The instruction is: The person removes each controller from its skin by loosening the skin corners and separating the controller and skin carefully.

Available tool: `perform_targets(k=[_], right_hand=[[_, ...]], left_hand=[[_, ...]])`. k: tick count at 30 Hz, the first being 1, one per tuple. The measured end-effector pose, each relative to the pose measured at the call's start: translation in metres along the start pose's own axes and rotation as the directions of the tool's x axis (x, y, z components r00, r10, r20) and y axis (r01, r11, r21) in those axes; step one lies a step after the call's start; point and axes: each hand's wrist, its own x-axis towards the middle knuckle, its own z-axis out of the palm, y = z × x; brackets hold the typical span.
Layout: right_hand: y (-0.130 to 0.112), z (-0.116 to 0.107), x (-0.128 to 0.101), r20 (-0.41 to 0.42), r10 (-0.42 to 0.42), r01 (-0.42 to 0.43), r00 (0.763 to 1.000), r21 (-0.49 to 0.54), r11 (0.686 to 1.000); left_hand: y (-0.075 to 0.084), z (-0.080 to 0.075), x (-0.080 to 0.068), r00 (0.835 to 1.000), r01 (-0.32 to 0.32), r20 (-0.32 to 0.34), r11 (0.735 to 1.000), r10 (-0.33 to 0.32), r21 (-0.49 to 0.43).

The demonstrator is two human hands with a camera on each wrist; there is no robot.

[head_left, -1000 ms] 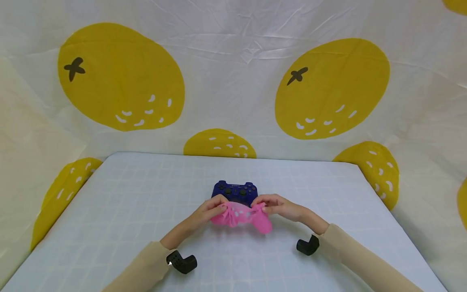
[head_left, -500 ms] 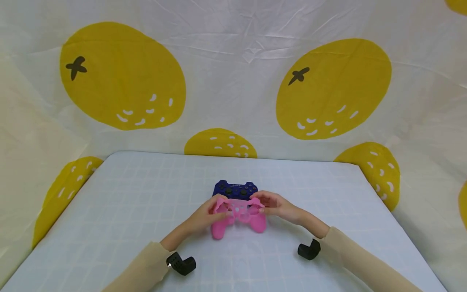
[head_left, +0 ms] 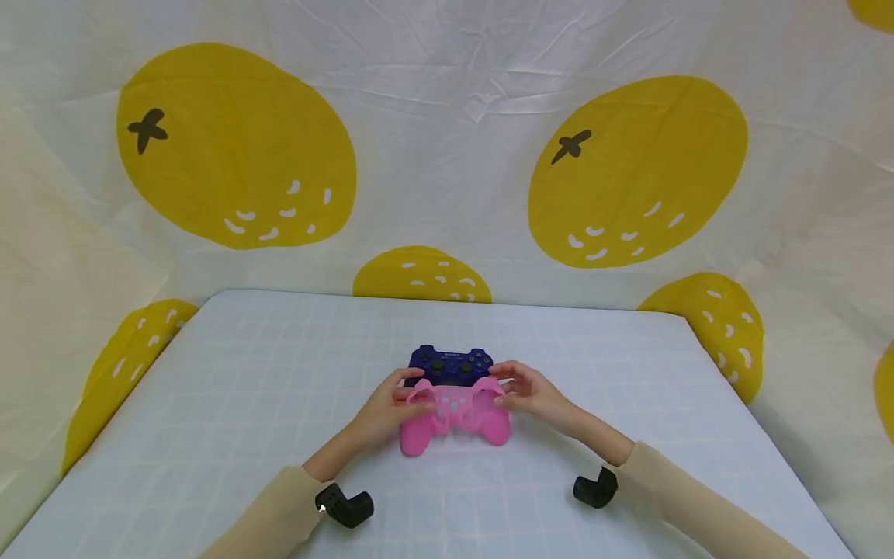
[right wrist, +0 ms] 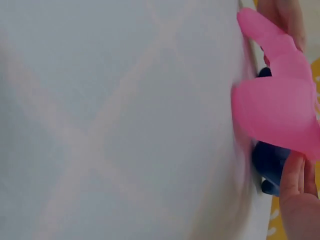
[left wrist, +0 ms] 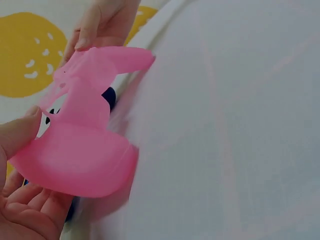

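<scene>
A pink, soft-looking controller skin [head_left: 457, 415] is held between both hands, its two grip lobes pointing toward the person. My left hand [head_left: 384, 407] pinches its left side, thumb on top and fingers beneath, as the left wrist view also shows on the skin [left wrist: 82, 155]. On the other side my right hand [head_left: 534, 396] pinches the right edge between thumb and fingers. Just behind the skin lies a dark blue game controller [head_left: 450, 365], its front edge partly covered in the head view. In the right wrist view the controller [right wrist: 270, 162] shows beneath the skin [right wrist: 275, 110].
The table [head_left: 279, 373] has a pale, faintly checked cover. A white curtain [head_left: 440, 155] with large yellow fruit prints hangs behind and at the sides. Black wrist cameras [head_left: 345, 505] sit on both beige sleeves.
The pink skin was bunched up and twisted a second ago; now it is spread out with its lobes facing the person. The fingers have shifted outward along its sides. The controller stays in place.
</scene>
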Motion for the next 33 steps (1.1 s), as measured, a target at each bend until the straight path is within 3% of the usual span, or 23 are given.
perform_targets(k=[4,10,14,21,28,33], right_hand=[[0.0,0.0,-0.002,-0.026,0.031,-0.032,0.999,-0.011,0.999],[-0.003,-0.002,-0.006,-0.043,0.078,-0.081,0.996,-0.06,0.995],[-0.003,-0.001,-0.009,-0.04,0.114,-0.116,0.993,-0.06,0.991],[0.0,0.005,-0.014,-0.027,0.16,-0.162,0.987,-0.081,0.984],[0.004,0.004,-0.017,-0.022,0.198,-0.199,0.98,-0.08,0.977],[0.005,0.002,-0.012,0.001,0.201,-0.2,0.98,-0.116,0.973]], left_hand=[[0.002,0.0,0.001,0.999,-0.014,-0.033,1.0,0.014,-0.018],[0.002,-0.002,-0.002,0.996,-0.092,-0.016,0.995,0.092,0.029],[0.003,-0.003,-0.005,0.994,-0.092,-0.059,0.994,0.096,0.066],[0.004,-0.001,-0.011,0.99,-0.047,-0.121,0.98,0.071,0.195],[0.001,-0.002,-0.014,0.992,-0.014,-0.114,0.966,0.045,0.259],[0.0,-0.006,-0.013,0.989,0.039,-0.145,0.976,-0.007,0.216]])
